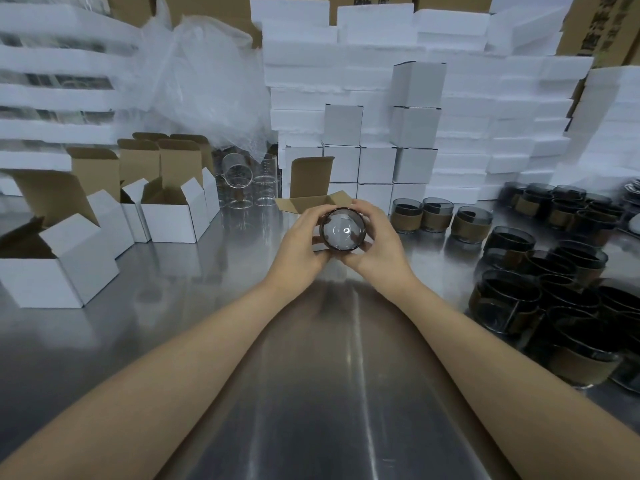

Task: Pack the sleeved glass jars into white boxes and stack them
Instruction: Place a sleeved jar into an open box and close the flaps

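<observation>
Steel worktop (214, 271). Left grip (299, 237) and right grip (379, 244) clasp a jar (343, 230) before the box (309, 183); slick, fragile glass, likely best held round its sides.

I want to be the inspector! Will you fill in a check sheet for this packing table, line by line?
Surface: shiny metal table, reflective and streaky.
Job's things: one jar held on its side, base toward the camera, in front of an open box; sleeved jars crowd the right side; closed white boxes stacked behind; open white boxes stand on the left.
Clutter: clear glasses and crumpled plastic wrap at the back left.
Grips: left hand and right hand both hold the jar.
Cables: nothing seen.
Surroundings: white foam slabs piled high, brown cartons behind.
</observation>
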`<state>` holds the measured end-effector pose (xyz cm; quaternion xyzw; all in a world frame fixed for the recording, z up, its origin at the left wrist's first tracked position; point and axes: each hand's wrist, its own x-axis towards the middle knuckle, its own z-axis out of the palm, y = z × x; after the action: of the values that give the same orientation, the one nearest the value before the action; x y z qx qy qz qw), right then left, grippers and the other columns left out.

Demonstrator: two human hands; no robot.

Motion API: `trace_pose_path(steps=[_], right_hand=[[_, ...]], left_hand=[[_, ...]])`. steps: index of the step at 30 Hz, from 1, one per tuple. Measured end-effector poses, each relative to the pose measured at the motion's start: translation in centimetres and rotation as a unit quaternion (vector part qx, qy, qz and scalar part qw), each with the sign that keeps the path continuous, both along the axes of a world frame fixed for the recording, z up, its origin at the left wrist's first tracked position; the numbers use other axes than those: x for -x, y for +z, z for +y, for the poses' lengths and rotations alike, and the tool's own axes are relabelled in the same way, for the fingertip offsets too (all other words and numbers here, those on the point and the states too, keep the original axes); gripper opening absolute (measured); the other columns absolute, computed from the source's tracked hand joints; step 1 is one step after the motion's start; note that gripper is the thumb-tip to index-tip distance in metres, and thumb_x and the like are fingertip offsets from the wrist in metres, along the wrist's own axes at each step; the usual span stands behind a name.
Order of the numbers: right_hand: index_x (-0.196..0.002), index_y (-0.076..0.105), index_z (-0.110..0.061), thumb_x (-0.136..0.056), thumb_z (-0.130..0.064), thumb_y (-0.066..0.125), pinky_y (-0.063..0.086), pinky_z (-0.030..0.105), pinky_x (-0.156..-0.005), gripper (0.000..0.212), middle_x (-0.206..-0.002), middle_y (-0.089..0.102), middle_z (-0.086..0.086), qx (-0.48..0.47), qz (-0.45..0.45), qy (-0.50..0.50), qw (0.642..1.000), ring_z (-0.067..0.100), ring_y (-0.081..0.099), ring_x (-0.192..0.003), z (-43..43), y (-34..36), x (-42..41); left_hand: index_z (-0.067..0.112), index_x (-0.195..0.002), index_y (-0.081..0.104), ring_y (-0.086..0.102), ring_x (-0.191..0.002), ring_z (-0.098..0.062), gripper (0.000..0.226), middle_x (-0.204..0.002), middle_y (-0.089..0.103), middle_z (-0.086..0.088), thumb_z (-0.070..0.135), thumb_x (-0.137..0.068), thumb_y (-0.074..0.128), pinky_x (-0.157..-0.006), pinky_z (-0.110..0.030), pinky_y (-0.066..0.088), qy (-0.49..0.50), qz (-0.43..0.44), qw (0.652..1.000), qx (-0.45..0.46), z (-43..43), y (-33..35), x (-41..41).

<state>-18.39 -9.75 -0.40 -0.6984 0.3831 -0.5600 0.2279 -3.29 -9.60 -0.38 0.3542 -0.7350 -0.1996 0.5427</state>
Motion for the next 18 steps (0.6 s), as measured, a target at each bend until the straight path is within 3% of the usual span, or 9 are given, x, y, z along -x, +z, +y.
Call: trace_pose_path(steps=[3,5,8,11,14,16,18], right_hand=[[-0.123,0.055,-0.028,-0.067,0.002,0.082,0.053,0.024,-0.090,0.069,-0.121,0.060,-0.006,-0.055,-0.060,0.038,0.996,0.003,0.059,-0.110,0.2,0.4,0.3],[-0.129,0.052,-0.017,-0.075,-0.005,0.079,0.057,0.028,-0.079,0.061,-0.115,0.067,0.006,-0.129,-0.160,0.096,0.974,0.016,0.067,-0.101,0.3,0.8,0.8],[-0.122,0.055,-0.012,-0.081,-0.038,0.066,0.059,0.027,-0.064,0.050,-0.098,0.072,0.018,-0.262,-0.252,0.185,0.913,0.023,0.072,-0.070,0.3,1.2,1.4],[-0.123,0.059,-0.002,-0.074,-0.058,0.058,0.059,0.021,-0.059,0.075,-0.100,0.069,0.021,-0.364,-0.271,0.222,0.863,0.020,0.071,-0.062,-0.1,1.4,1.9],[-0.123,0.056,0.005,-0.075,-0.060,0.057,0.058,0.018,-0.057,0.081,-0.106,0.067,0.027,-0.425,-0.291,0.229,0.826,0.019,0.072,-0.062,-0.5,1.4,2.2],[-0.122,0.054,0.008,-0.082,-0.058,0.055,0.058,0.019,-0.057,0.078,-0.111,0.065,0.031,-0.448,-0.307,0.227,0.808,0.020,0.073,-0.068,-0.6,1.4,2.3],[-0.117,0.053,0.011,-0.087,-0.056,0.053,0.057,0.019,-0.055,0.074,-0.104,0.067,0.031,-0.457,-0.327,0.231,0.794,0.021,0.073,-0.069,-0.6,1.4,2.4]], left_hand=[[0.020,-0.137,0.044,0.053,-0.111,0.000,0.065,-0.131,0.051,0.004,-0.004,-0.082,0.067,-0.082,-0.012,0.047,-0.011,-0.018,1.000,-0.016,-0.3,-0.2,0.0],[0.034,-0.138,0.038,0.053,-0.102,0.004,0.062,-0.123,0.050,0.013,0.013,-0.088,0.067,-0.078,-0.011,0.046,-0.015,-0.025,0.999,-0.017,-0.4,-0.2,0.0],[0.056,-0.130,0.029,0.049,-0.084,0.009,0.061,-0.109,0.047,0.017,0.029,-0.089,0.066,-0.074,-0.005,0.041,-0.012,-0.033,0.999,-0.004,-0.1,-0.1,0.0],[0.039,-0.138,0.033,0.049,-0.081,0.009,0.057,-0.105,0.050,0.016,0.040,-0.088,0.061,-0.076,-0.005,0.039,-0.006,-0.050,0.999,-0.011,-0.1,-0.1,0.1],[0.017,-0.141,0.041,0.056,-0.080,-0.008,0.067,-0.108,0.058,-0.005,0.051,-0.084,0.051,-0.078,-0.020,0.048,-0.006,-0.050,0.997,-0.053,-0.2,-0.1,0.1],[0.016,-0.138,0.045,0.057,-0.072,-0.011,0.065,-0.096,0.059,-0.008,0.052,-0.085,0.050,-0.073,-0.025,0.048,-0.026,-0.043,0.997,-0.065,-0.2,-0.2,0.0],[0.019,-0.137,0.045,0.056,-0.066,-0.006,0.063,-0.083,0.054,0.001,0.053,-0.085,0.049,-0.069,-0.020,0.046,-0.040,-0.036,0.996,-0.072,-0.3,-0.3,0.0]])
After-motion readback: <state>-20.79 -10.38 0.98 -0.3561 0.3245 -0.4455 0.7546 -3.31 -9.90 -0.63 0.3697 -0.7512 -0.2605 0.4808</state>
